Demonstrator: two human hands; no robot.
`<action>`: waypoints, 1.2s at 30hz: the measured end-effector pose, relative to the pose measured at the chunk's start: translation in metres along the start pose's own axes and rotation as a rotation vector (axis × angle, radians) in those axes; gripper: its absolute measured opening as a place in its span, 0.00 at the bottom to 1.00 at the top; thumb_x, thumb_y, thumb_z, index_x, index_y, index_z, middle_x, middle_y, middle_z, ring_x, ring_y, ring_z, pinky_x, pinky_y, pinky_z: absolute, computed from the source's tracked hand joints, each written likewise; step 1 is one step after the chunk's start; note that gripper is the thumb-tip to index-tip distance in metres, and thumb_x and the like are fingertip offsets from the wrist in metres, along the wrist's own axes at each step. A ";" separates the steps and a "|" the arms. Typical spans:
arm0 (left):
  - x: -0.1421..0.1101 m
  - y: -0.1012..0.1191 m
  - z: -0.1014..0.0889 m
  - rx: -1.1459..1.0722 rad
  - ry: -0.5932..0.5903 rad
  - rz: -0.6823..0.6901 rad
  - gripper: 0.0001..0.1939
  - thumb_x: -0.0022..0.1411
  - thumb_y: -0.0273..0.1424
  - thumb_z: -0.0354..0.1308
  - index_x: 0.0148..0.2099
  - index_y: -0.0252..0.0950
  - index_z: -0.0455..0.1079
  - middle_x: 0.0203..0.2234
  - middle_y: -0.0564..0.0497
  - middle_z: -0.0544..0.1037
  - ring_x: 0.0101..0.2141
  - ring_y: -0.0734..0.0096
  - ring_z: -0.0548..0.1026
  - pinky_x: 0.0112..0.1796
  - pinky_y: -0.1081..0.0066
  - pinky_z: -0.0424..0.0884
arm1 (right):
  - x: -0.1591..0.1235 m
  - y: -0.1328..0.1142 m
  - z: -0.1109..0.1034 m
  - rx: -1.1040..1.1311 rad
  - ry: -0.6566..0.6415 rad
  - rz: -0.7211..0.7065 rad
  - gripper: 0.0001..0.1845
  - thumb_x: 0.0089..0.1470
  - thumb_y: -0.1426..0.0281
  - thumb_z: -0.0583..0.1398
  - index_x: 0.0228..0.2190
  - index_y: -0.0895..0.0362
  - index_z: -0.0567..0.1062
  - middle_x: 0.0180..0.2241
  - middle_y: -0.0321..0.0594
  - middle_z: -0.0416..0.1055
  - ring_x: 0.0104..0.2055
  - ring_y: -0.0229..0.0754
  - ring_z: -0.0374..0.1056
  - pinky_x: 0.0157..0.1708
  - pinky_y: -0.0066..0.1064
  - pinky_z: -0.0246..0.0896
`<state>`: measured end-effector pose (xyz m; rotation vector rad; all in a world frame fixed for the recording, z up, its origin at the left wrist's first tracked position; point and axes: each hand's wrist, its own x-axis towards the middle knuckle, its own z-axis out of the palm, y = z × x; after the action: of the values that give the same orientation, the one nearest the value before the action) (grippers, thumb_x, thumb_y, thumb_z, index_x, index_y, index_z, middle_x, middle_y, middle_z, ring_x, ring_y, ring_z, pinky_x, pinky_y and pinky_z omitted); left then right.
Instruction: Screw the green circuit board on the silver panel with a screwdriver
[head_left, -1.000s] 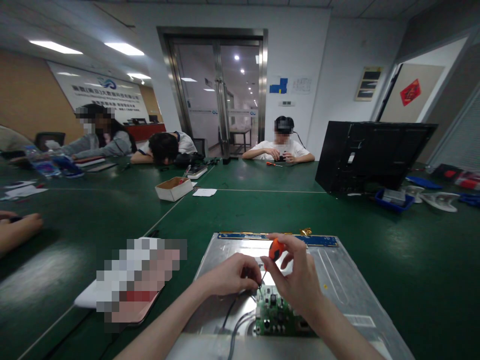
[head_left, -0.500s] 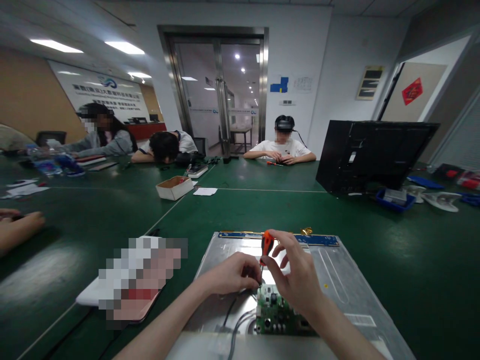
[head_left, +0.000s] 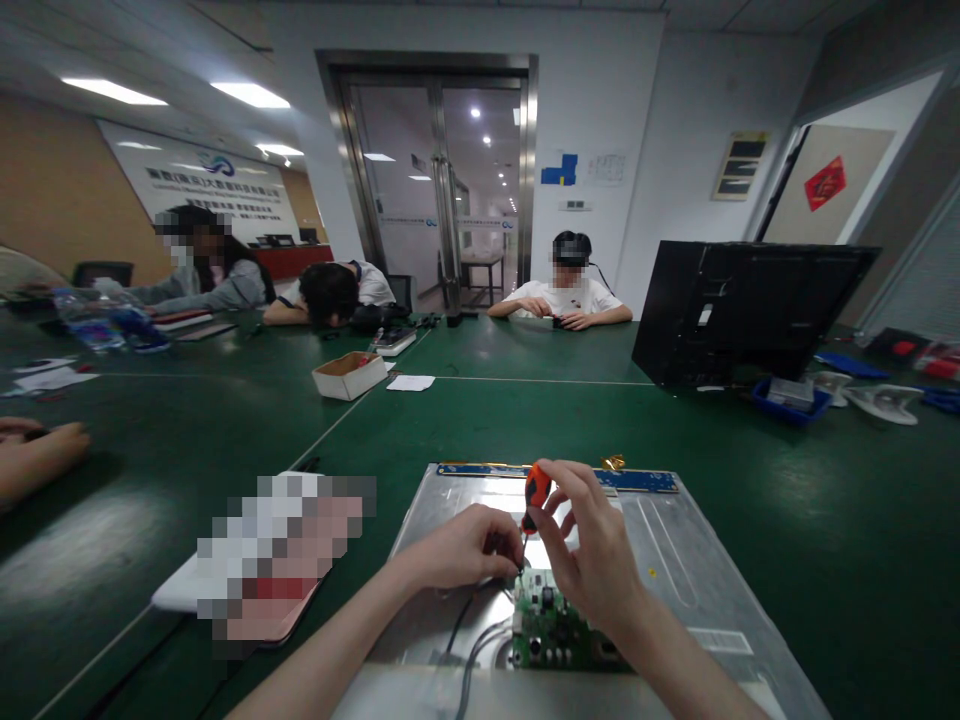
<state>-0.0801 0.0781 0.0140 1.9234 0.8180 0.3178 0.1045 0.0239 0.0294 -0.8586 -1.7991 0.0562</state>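
A silver metal panel [head_left: 675, 560] lies flat on the green table in front of me, with a small green circuit board [head_left: 551, 630] on its near part. My right hand [head_left: 592, 550] is closed round an orange-handled screwdriver [head_left: 535, 487], held upright with its tip down at the board's top left corner. My left hand [head_left: 465, 548] is pinched shut beside the screwdriver tip, touching the panel; what its fingers hold is hidden. Grey cables [head_left: 469, 640] run from the board toward me.
A black monitor shell [head_left: 742, 310] stands at the right, with a blue tray [head_left: 791, 400] beside it. A cardboard box [head_left: 349, 376] and paper sit mid-table. A phone-like object [head_left: 262, 570] lies at my left. Several people sit at the far side; another person's hand [head_left: 37, 455] rests at far left.
The screwdriver handle has risen and tilted slightly between my right fingers, which have shifted round it. My left hand stays pinched at the tip.
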 end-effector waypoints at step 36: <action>0.000 0.000 0.000 0.009 0.023 0.013 0.05 0.50 0.24 0.61 0.33 0.34 0.74 0.23 0.56 0.73 0.26 0.73 0.69 0.29 0.75 0.64 | -0.001 0.001 0.003 -0.025 0.084 -0.038 0.18 0.60 0.73 0.58 0.51 0.52 0.62 0.39 0.43 0.72 0.30 0.39 0.71 0.21 0.27 0.66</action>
<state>-0.0799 0.0779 0.0143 1.9376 0.8237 0.3452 0.1032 0.0251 0.0267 -0.8322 -1.7404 -0.0264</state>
